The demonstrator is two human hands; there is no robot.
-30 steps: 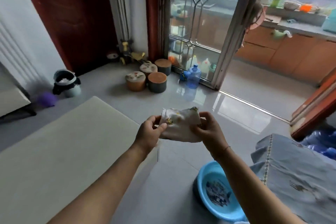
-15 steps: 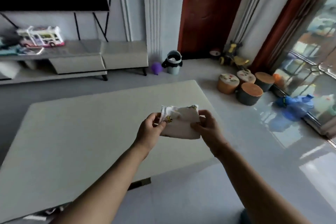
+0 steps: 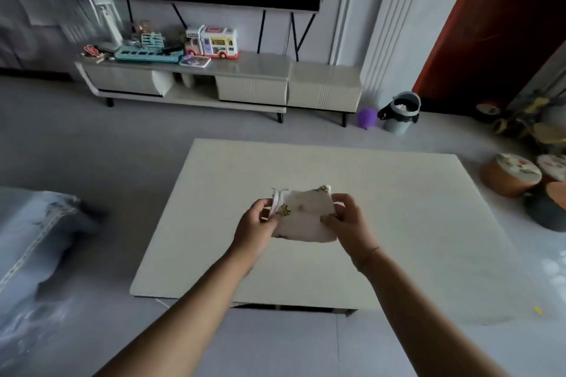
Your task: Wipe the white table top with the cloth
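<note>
- Step in hand: preparation. You hold the cloth [image 3: 301, 217] folded between both hands over the white table top [image 3: 413, 208]. Judged from this view, the wiping stroke is not yet begun.
- Left hand [image 3: 255, 228]: it grips the 9 o'clock edge of the cloth. The thumb lies on the face toward you and the fingers are curled round the bunched, layered edge.
- Right hand [image 3: 349, 223]: it pinches the 3 o'clock edge. The thumb presses the near face and the fingers [image 3: 344, 200] are curled over the upper corner.
- Cloth position: it spans the gap between the two hands as a flat folded pad.
  - A small yellow print sits just beside the left thumb.
  - The lower edge hangs free at 6 o'clock, below both thumbs.
- Position over the table: take the far edge as 12 o'clock. The cloth appears near the table's middle, slightly toward 9 o'clock.
- Contact: the cloth appears raised off the surface. The view does not confirm how far above it is.
- Next move, as a judgement:
  - Settle the fold so that one flat face points down.
  - Lower the pad onto the surface and pass it to one hand, palm flat on top.
  - Start at one edge and work in overlapping passes toward the opposite edge.
- Caution: loose layers at the 9 o'clock edge may unfold when you release one hand. Secure them under the palm first.
- Surroundings: low stools [image 3: 510, 174] stand off the table's 3 o'clock side. A media cabinet [image 3: 254, 70] stands well beyond 12 o'clock.
</note>
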